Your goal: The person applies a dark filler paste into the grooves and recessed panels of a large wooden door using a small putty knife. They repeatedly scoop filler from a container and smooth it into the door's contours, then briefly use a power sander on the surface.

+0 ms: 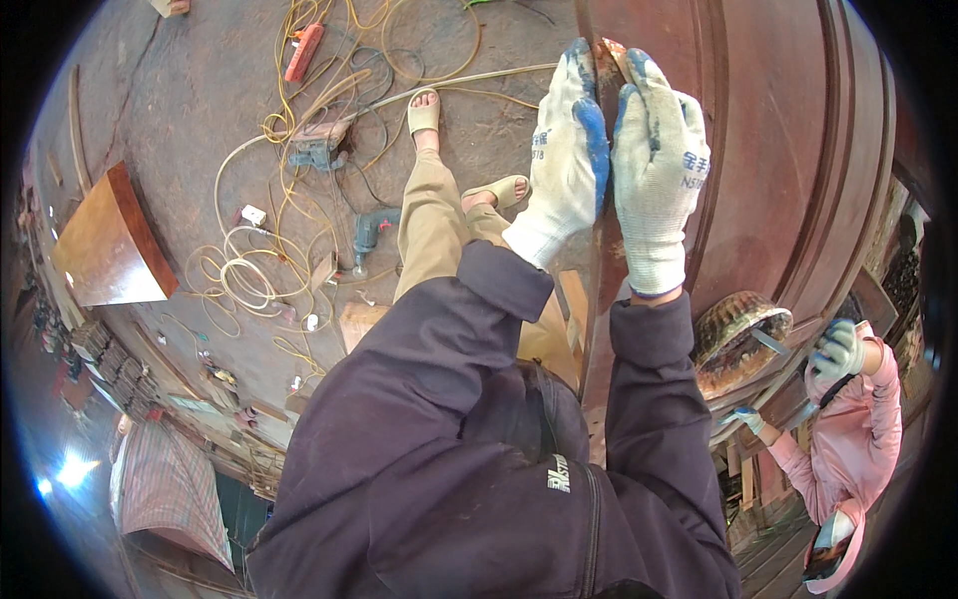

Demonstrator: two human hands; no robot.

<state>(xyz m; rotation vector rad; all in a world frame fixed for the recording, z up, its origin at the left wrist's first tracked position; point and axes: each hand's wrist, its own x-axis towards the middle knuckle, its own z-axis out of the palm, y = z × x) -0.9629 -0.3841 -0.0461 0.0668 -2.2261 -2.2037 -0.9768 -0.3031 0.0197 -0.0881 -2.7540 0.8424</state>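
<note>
Round brown bowl [726, 341] on long reddish-brown wooden panel [760, 130]. Left of panel, on grey-brown floor [215, 130]: blue-grey power drill [367, 236], pale coiled hose [242, 262] left of drill.

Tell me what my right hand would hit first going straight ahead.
Your right hand points along the reddish-brown panel; the way ahead looks free to the picture's upper edge, though depth over the panel is unclear.

Right of the right hand [659, 165], the panel [763, 150] lies bare, leaving room to pass. Beside the right sleeve [651, 344], a basin [720, 344] blocks the way, a co-worker's hands [838, 351] near it. Left of the panel, cords [267, 298] and a drill [370, 235] clutter the floor [200, 100].
</note>
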